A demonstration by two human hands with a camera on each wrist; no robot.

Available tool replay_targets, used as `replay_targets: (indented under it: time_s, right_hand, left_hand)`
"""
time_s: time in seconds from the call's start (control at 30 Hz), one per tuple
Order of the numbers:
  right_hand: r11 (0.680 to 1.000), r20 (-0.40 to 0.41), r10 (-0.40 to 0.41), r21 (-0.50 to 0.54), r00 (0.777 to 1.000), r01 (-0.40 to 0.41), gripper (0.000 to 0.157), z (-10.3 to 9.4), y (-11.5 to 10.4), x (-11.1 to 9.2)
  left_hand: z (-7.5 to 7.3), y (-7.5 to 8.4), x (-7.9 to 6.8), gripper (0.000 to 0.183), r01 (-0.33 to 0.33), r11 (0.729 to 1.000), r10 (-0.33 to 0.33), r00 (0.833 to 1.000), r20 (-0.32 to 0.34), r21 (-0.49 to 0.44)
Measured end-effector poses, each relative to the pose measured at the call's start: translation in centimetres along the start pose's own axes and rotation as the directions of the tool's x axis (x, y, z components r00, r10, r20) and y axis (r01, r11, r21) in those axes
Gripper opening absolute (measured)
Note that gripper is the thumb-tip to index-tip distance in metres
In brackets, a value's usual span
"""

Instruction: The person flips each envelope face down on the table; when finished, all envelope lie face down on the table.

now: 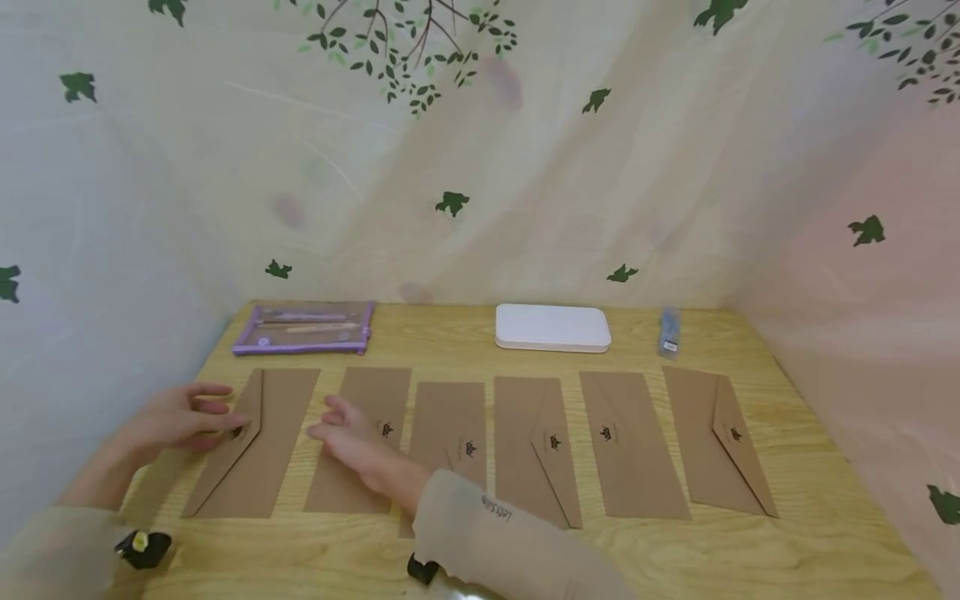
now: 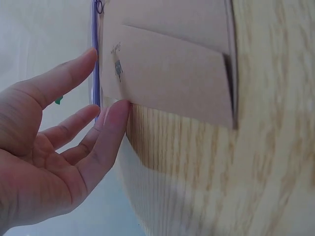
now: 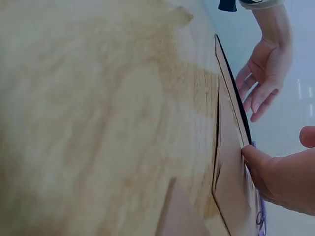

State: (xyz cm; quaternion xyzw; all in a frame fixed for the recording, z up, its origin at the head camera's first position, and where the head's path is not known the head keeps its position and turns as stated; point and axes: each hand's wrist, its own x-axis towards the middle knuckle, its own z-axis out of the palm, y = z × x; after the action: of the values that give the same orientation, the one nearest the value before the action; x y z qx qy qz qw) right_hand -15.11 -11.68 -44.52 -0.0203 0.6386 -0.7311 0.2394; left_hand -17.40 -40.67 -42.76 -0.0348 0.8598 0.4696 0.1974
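Several brown kraft envelopes with small crown prints lie in a row. My left hand (image 1: 183, 418) is at the leftmost envelope (image 1: 281, 442), its fingers loosely spread. A fingertip (image 2: 119, 110) is right at that envelope's edge, beside the crown print, in the left wrist view. My right hand (image 1: 360, 446) reaches across over the second envelope (image 1: 345, 492), covering part of it, with its fingers relaxed and pointing left. In the right wrist view my right hand (image 3: 288, 182) shows at the right edge, its tip overlapping an envelope (image 3: 234, 172).
Behind the row lie a purple-edged clear pouch (image 1: 247, 346) with pencils, a white flat case (image 1: 553, 327) and a small bluish packet (image 1: 669, 332). More envelopes (image 1: 633, 467) lie to the right. A leaf-printed cloth (image 1: 525, 242) encloses the wooden table (image 1: 817, 517).
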Motion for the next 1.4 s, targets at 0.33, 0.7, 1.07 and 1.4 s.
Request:
replay_targets:
  time_s: [0.33,0.7,1.07,1.4]
  right_hand:
    - [0.971,0.081,0.035,0.232,0.996,-0.053,0.064,0.6,0.1,-0.2]
    - [0.948,0.106,0.089,0.297,0.990,-0.117,0.067,2.0,-0.2,0.0]
    - [0.956,0.113,0.078,0.273,0.991,-0.106,0.066,2.3,0.2,-0.1]
    - [0.954,0.118,0.069,0.281,0.991,-0.100,0.065,2.6,0.4,0.0]
  left_hand:
    - [0.4,0.8,-0.2,0.081,0.028,1.000,-0.027,0.999,-0.030,0.006]
    - [0.9,0.4,-0.3,0.081,0.028,1.000,-0.028,0.998,-0.064,-0.009]
    - [1.2,0.6,-0.3,0.079,0.038,0.999,-0.038,0.993,-0.108,-0.001]
    - [1.2,0.4,-0.4,0.083,0.056,0.998,-0.055,0.996,-0.077,0.015]
